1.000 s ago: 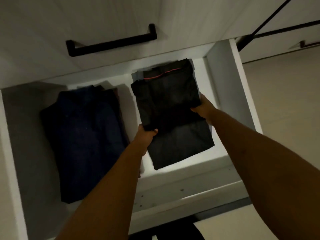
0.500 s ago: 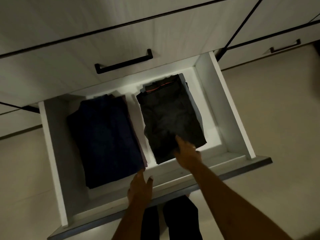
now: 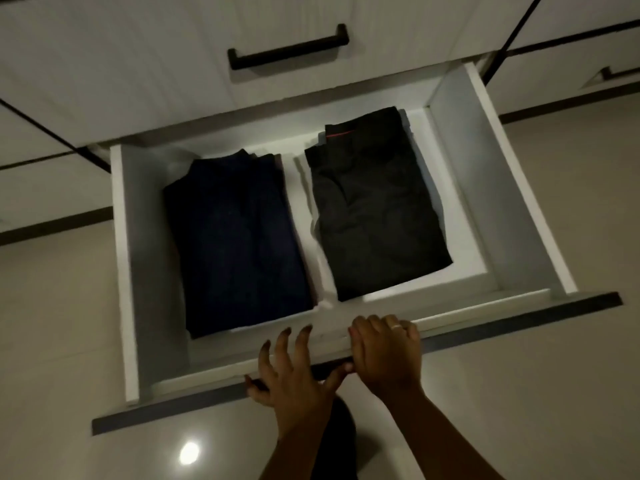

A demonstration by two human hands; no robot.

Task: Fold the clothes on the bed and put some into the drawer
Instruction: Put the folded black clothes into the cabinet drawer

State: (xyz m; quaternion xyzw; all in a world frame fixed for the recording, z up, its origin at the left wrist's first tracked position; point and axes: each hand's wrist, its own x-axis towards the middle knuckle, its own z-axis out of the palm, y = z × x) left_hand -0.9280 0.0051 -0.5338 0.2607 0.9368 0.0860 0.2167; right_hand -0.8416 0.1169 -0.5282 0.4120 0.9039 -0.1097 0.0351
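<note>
We have let go of the black folded garment (image 3: pixel 374 209), which now lies flat on the right side of the drawer (image 3: pixel 485 188), beside the navy folded garment (image 3: pixel 235 244), so this piece is stowed. Our right hand (image 3: pixel 384 355) curls its fingers over the near front panel (image 3: pixel 519 319). Our left hand (image 3: pixel 294 372) rests on the panel with fingers spread, gripping nothing. Pushing the drawer closed looks like the next step.
</note>
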